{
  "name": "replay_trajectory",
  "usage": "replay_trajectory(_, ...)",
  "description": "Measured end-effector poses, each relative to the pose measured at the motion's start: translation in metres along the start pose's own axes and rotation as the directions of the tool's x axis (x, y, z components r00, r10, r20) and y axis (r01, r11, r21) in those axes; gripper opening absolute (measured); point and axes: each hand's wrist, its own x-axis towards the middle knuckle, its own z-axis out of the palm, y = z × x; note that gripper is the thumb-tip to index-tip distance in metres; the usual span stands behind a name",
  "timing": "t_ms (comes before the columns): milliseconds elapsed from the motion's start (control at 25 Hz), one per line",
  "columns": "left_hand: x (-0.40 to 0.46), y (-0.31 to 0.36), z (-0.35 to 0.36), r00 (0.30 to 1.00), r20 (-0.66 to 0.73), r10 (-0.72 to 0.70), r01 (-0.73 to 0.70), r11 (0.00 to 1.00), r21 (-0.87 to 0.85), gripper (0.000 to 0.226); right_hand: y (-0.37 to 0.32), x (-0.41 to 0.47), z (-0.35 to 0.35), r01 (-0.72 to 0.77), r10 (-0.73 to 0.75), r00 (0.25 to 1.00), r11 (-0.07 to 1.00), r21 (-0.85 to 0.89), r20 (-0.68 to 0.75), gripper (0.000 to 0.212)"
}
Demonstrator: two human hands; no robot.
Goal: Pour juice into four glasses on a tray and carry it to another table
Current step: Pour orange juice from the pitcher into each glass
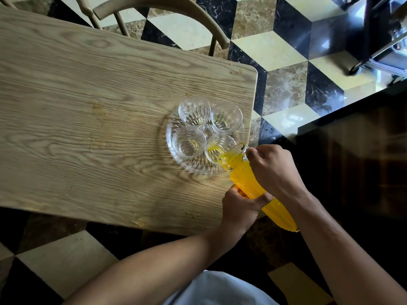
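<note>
While the patterned floor (284,51) of cream, brown and black tiles fills the far and right parts of the scene, a long wooden table (88,128) takes up most of the left and middle, its rounded corner at the far right. A curved-back wooden chair (158,9) stands at the table's far edge. A dark metal frame (378,40), perhaps a cart, stands at the far right on the floor.

Near the table's right end lies a round clear glass tray (176,159) with a ribbed pattern. On it stand four clear glasses, close together in a square: the far-left glass (195,111), the far-right glass (226,117), the near-left glass (189,142) and the near-right glass (217,148).

A glass jug (246,179), full of orange juice, is tilted over the tray with its mouth above the near-right glass, and a little yellow juice shows in the bottom of that glass. The other three glasses look almost empty.

The right hand (273,170) grips the jug's handle near the top, fingers curled around it. The left hand (240,208) holds the jug's body lower down, thumb across the near side and fingers under it. The two hands are just apart, both on the jug, at the table's near-right corner.
</note>
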Motion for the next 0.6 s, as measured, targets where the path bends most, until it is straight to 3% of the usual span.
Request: replay_trajectory(600, 0.0025, 0.0077, 0.0009, 1.000, -0.003, -0.014, 0.014, 1.000, 0.010, 0.050, -0.0034, 0.0070, -0.0013, 0.005, -0.005, 1.000, 0.999, -0.041, -0.010, 0.051)
